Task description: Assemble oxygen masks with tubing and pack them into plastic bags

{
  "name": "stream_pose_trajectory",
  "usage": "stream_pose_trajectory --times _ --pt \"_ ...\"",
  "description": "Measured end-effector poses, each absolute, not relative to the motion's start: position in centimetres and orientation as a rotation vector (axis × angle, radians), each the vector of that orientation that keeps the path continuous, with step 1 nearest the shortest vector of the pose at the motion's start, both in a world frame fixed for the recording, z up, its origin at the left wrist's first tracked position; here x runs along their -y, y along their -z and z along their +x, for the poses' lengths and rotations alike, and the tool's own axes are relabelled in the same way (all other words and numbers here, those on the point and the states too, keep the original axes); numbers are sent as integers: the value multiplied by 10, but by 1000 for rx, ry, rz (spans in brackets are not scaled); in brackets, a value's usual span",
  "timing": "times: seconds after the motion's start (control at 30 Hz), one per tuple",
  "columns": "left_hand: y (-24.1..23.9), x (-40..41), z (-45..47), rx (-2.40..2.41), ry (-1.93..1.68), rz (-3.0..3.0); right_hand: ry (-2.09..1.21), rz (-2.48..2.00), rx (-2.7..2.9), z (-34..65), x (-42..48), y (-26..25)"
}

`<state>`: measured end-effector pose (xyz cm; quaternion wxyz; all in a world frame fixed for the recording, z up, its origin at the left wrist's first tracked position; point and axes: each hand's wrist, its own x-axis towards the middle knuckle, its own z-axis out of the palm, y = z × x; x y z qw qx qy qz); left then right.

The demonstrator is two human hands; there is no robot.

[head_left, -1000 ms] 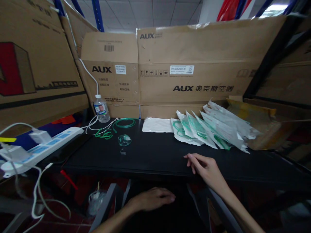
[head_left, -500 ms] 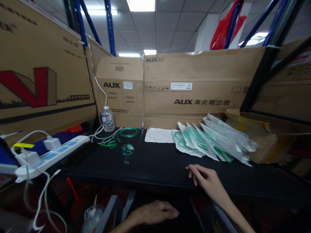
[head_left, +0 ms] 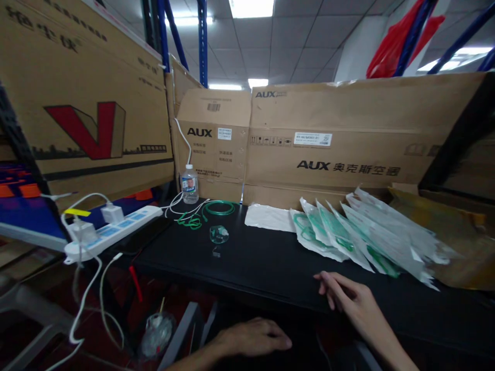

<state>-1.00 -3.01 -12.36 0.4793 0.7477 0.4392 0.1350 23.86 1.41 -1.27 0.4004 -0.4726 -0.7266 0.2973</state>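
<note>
My right hand (head_left: 350,300) rests on the front edge of the black table (head_left: 263,263), fingers loosely curled and apart, holding nothing. My left hand (head_left: 253,336) lies flat below the table edge, fingers stretched out, empty. Behind my right hand a fanned row of sealed plastic packets (head_left: 359,234) with green tubing leans toward the right. Further left on the table lie a clear mask (head_left: 218,234), a coil of green tubing (head_left: 218,208) and a flat white packet (head_left: 269,217).
AUX cardboard boxes (head_left: 328,149) wall off the back of the table. A water bottle (head_left: 189,184) stands at the back left. A white power strip (head_left: 112,232) with chargers and hanging cables sits at the left. An open brown box (head_left: 456,242) is at the right.
The view has tilted up and swung left, showing more ceiling and the left boxes. Both hands stay in nearly the same pose by the table edge.
</note>
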Motion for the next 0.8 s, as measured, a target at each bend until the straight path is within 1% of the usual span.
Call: stream_pose_trajectory --times 0.33,0.8 --pt "121 34 -7 -1049 -368 1869 -861 -1200 1828 241 -14 8" --pt "115 31 -4 -1018 -321 1896 -900 -1112 1799 246 -17 13"
